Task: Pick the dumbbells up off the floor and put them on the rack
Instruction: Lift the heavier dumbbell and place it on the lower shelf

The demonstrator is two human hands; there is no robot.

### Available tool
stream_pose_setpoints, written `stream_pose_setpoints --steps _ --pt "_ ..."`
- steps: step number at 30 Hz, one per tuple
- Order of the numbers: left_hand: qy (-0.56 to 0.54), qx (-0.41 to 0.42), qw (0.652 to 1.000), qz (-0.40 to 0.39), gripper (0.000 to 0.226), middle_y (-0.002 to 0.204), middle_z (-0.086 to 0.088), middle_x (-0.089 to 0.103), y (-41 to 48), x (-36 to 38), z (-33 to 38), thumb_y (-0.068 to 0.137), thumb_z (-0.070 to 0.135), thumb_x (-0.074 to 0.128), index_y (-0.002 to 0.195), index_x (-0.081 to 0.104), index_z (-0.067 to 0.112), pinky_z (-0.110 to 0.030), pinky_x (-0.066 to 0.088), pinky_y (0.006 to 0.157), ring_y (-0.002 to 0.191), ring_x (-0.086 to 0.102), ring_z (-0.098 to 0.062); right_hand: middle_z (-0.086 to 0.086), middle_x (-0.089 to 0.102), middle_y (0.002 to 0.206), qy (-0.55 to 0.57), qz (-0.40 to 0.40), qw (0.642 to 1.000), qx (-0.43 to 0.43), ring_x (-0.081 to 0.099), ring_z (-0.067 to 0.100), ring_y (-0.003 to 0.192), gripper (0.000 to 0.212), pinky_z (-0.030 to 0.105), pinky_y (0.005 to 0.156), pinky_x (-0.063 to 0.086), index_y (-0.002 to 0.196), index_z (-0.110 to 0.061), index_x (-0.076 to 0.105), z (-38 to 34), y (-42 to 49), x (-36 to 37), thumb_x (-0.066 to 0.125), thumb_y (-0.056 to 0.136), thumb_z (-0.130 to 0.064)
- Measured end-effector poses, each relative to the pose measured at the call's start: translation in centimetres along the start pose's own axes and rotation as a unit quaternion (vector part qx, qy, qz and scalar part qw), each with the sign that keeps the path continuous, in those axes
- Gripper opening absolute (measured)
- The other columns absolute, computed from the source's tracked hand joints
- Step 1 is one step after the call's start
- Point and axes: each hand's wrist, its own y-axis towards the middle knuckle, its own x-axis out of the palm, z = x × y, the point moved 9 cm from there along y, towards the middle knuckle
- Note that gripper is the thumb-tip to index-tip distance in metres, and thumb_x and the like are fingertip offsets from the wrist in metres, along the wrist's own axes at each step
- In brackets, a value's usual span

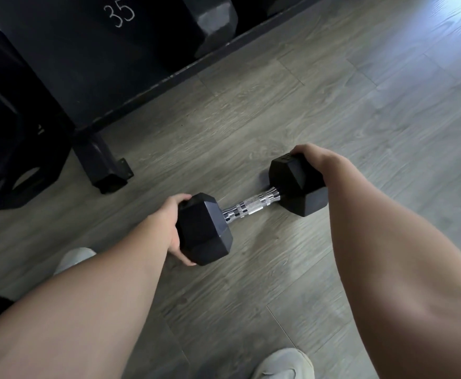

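A black hex dumbbell (251, 207) with a knurled chrome handle lies across the middle of the grey wood floor. My left hand (169, 222) cups the outer face of its near-left head. My right hand (314, 157) is wrapped over the top and outer side of the far-right head. Whether the dumbbell is touching the floor or lifted just off it cannot be told. The black rack (152, 83) runs along the upper left, its low rail and foot (100, 165) close behind the dumbbell.
A large black dumbbell head marked 35 (120, 12) rests on the rack, another hex head (215, 20) beside it. A black weight plate (13, 149) leans at the far left. My two light shoes (73, 258) (284, 365) stand on the floor.
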Motion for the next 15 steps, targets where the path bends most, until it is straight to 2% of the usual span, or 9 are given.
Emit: stream_pose_setpoints --steps 2,5,8,11,13,15 --pt "0.018 0.004 1.0 0.004 0.046 0.098 -0.024 0.07 0.1 0.0 0.3 0.07 0.053 0.066 0.098 0.07 0.016 -0.082 0.037 0.076 0.097 0.056 -0.051 0.014 0.076 0.072 0.003 0.019 1.0 -0.01 0.069 0.029 0.045 0.04 0.034 0.048 0.054 0.089 -0.014 0.072 0.2 0.2 -0.2 0.066 0.069 -0.048" --pt "0.046 0.009 0.999 0.017 0.045 0.075 -0.029 0.071 -0.3 -0.2 1.4 0.069 0.053 0.067 0.089 0.07 0.014 -0.078 0.041 0.071 0.093 0.059 -0.048 0.012 0.074 0.097 0.015 0.045 0.999 -0.007 0.07 0.032 0.077 0.049 0.037 0.064 0.05 0.1 -0.014 0.071 1.7 0.2 -0.5 0.064 0.067 -0.05" --pt "0.095 0.024 0.994 0.043 0.049 0.084 -0.022 0.073 -1.1 -0.5 3.6 0.065 0.053 0.071 0.092 0.067 0.013 -0.071 0.044 0.072 0.09 0.059 -0.046 0.012 0.071 0.102 0.058 0.066 0.996 0.019 0.067 0.033 0.085 0.05 0.038 0.067 0.048 0.101 -0.015 0.069 4.4 -0.5 -0.4 0.062 0.066 -0.05" --pt "0.148 0.057 0.984 0.078 0.049 0.09 -0.019 0.067 -1.9 -0.7 6.8 0.06 0.05 0.076 0.092 0.065 0.014 -0.066 0.044 0.071 0.085 0.059 -0.043 0.014 0.068 0.106 0.091 0.086 0.991 0.05 0.065 0.036 0.093 0.049 0.046 0.088 0.05 0.094 -0.015 0.066 7.3 -1.3 0.3 0.055 0.066 -0.053" --pt "0.17 0.079 0.978 0.092 0.047 0.088 -0.019 0.065 -2.0 -0.5 8.9 0.057 0.047 0.078 0.087 0.062 0.014 -0.067 0.042 0.079 0.084 0.059 -0.043 0.014 0.068 0.104 0.115 0.097 0.986 0.065 0.065 0.036 0.091 0.046 0.045 0.088 0.048 0.09 -0.015 0.065 8.7 -1.8 0.8 0.053 0.067 -0.053" --pt "0.193 0.085 0.973 0.095 0.046 0.087 -0.019 0.065 -2.0 -0.3 10.3 0.057 0.048 0.077 0.085 0.062 0.014 -0.067 0.041 0.083 0.085 0.059 -0.044 0.012 0.07 0.093 0.14 0.099 0.982 0.08 0.066 0.033 0.082 0.041 0.041 0.077 0.05 0.085 -0.015 0.065 9.9 -2.3 1.2 0.052 0.068 -0.051"
